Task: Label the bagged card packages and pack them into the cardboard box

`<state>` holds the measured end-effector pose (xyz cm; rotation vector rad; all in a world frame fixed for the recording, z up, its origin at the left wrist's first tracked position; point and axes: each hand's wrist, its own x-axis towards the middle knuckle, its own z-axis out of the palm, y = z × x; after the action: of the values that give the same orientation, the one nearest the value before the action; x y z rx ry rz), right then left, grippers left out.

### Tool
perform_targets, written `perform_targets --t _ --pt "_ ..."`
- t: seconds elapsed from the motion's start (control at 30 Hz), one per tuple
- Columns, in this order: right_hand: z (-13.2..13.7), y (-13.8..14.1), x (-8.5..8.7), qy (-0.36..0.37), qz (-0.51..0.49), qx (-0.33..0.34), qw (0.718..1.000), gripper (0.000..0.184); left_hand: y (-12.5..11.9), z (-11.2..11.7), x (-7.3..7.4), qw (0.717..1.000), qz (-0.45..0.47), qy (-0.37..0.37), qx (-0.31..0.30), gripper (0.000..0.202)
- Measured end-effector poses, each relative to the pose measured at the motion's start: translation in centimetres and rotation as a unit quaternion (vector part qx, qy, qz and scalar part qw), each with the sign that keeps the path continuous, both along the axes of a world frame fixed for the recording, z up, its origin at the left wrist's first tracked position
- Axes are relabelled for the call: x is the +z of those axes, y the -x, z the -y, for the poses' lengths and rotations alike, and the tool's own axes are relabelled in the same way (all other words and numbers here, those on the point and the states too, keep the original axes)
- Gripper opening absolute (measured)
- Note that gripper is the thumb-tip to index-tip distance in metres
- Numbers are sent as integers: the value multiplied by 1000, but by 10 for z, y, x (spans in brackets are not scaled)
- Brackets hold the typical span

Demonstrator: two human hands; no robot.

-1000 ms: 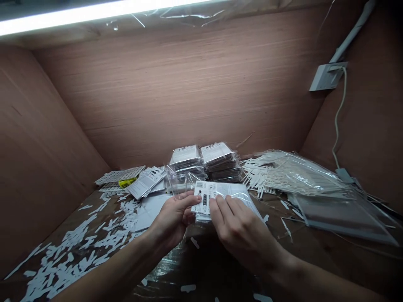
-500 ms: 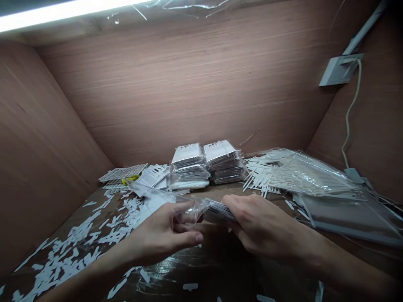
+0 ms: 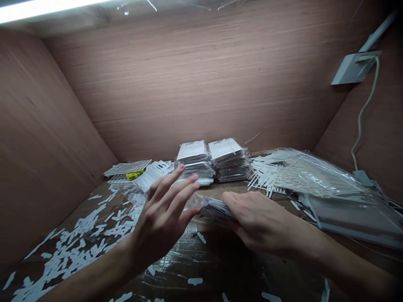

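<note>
Your right hand (image 3: 258, 220) is clamped on a thin bundle of cards (image 3: 217, 209), fingers and thumb pinching it edge-on; the bundle sits in front of the right-hand wrapped stack (image 3: 229, 161), nearer you. Your left hand (image 3: 163, 214) is lifted with its fingers apart, by the bundle's exposed end; whether the thumb touches it, I cannot tell. Clear film (image 3: 193, 202) shows at that end (your fingers hide part of it). The step in hand looks like managing that wrapping, your right hand steadying the cards and your left working the film. The next move seems to call for a firm right grip, keeping the cards squared, and left fingers brought together on the film. Left of that wrapped stack, past a neighbouring stack (image 3: 195, 157), printed cards (image 3: 154, 174) lie loose; white sticks (image 3: 266, 172) spread to its right.
</note>
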<state>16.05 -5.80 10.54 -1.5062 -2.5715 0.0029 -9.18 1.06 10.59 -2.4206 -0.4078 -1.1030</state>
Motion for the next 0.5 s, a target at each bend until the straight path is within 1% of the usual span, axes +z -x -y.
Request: perform_targets --t 0.07,0.13,0.2,0.27,0.37,0.43,0.5 --pt "0 5 -1 2 10 9 1000 17 2 -10 4 994 -45 97 -24 65" --pt "1 10 -1 1 25 19 999 18 6 -20 5 979 -88 178 -44 69" --pt "1 15 -1 -4 40 27 999 18 11 -26 4 959 -108 255 -60 65" --pt "0 20 0 -4 45 39 998 18 13 -26 3 941 -107 315 -65 51" --pt "-3 26 2 11 49 59 997 18 12 -20 4 921 -103 368 -78 29" --pt "-5 29 3 16 54 69 996 18 10 -16 5 912 -103 386 -90 23" --pt "-6 33 5 20 59 71 996 17 8 -13 7 910 -103 393 -89 20"
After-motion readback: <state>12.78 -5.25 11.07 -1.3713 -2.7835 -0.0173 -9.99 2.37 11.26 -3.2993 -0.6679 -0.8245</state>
